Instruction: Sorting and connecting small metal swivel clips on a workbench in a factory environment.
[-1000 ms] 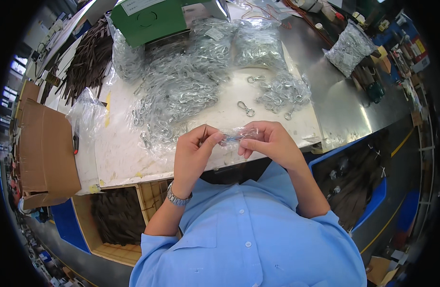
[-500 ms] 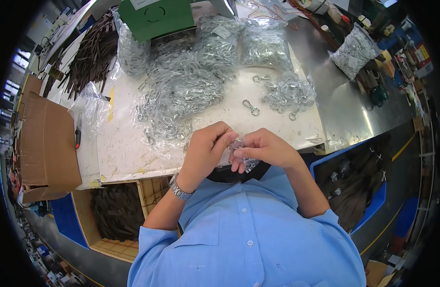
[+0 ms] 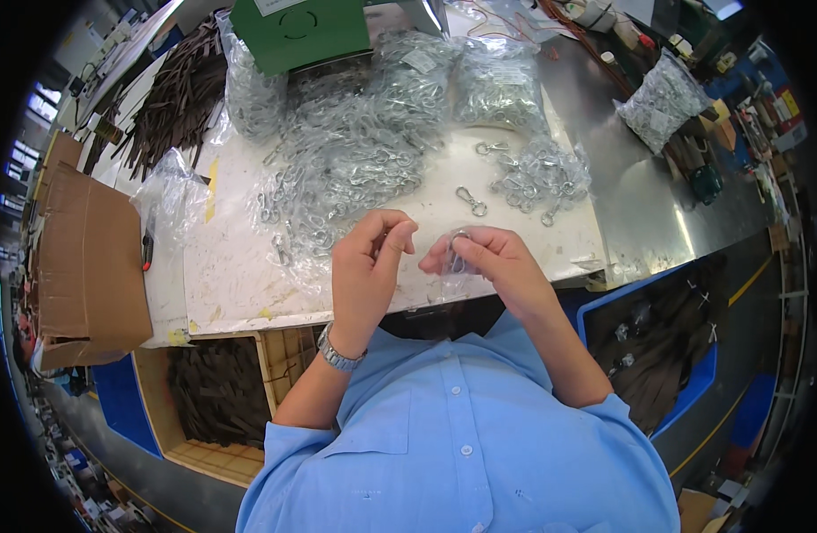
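Hands meet over the near edge of a white work table [image 3: 240, 266], seen from above the person's head. The left hand [image 3: 364, 266] is at about the centre of the view, its fingers curled narrow with thumb and forefinger pinched together; whether anything sits between them cannot be told. The right hand [image 3: 493, 262], just beside it toward 3 o'clock, grips a small clear plastic bag [image 3: 453, 280] and a metal snap hook [image 3: 460, 242] at its fingertips. The two hands are near each other but apart. A metal wristwatch [image 3: 340, 353] sits on the left wrist, toward 7 o'clock.

Beyond the hands, toward 12 o'clock, lies a large heap of loose metal hooks [image 3: 355, 169], and a single hook [image 3: 471, 202] lies alone on the table just past the right hand. A smaller pile of hooks [image 3: 542, 173] sits toward 1 o'clock. A green box [image 3: 297, 31] stands at the far edge. A cardboard box [image 3: 89, 258] is at 9 o'clock, and dark leather strips [image 3: 182, 102] fan out toward 10 o'clock. A filled clear bag [image 3: 662, 93] rests on the steel surface at 2 o'clock.
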Tool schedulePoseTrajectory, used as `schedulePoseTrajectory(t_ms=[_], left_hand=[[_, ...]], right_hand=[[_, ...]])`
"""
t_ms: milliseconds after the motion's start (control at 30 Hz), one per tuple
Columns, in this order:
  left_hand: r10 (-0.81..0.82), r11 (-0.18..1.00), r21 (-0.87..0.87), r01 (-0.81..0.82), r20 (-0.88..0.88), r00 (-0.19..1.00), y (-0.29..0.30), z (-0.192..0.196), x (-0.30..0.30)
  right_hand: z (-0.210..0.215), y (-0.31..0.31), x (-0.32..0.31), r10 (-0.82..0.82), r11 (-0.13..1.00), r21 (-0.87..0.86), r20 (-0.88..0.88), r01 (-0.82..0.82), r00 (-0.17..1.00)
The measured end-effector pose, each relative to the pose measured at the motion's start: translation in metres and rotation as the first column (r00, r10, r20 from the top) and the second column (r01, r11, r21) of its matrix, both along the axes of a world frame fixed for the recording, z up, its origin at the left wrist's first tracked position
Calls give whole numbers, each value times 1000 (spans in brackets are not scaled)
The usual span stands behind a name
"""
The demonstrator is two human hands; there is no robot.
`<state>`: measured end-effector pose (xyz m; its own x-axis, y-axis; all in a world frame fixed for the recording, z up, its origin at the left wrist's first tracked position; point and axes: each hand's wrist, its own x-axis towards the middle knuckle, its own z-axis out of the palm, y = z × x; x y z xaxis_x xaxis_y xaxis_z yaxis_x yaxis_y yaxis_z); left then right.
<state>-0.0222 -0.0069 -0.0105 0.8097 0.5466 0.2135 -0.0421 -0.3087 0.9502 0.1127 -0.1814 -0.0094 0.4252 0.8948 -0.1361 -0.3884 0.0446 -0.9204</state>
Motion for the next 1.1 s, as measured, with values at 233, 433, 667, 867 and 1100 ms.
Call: schedulePoseTrajectory(t_ms=[233,433,667,867,1100], left_hand=[[-283,800,-560,216,-35,959,-30,-5,0],[-378,645,-718,261,-3,926,-25,-11,-5],[-377,565,-778,276,54,925,-8,-9,-11],[-187,636,-752,174,69,980,-4,-13,-23],[-73,739,-672,45,-14,997,-24,7,-20]], right_hand=[[10,8,-4,-101,995,6,-35,101,994],[11,9,-17,-250,963,32,-275,269,928],[0,2,-20,-247,969,3,-90,248,965],[-4,5,-15,-327,941,34,-155,336,932],[-6,8,-20,-326,943,22,-152,333,933]])
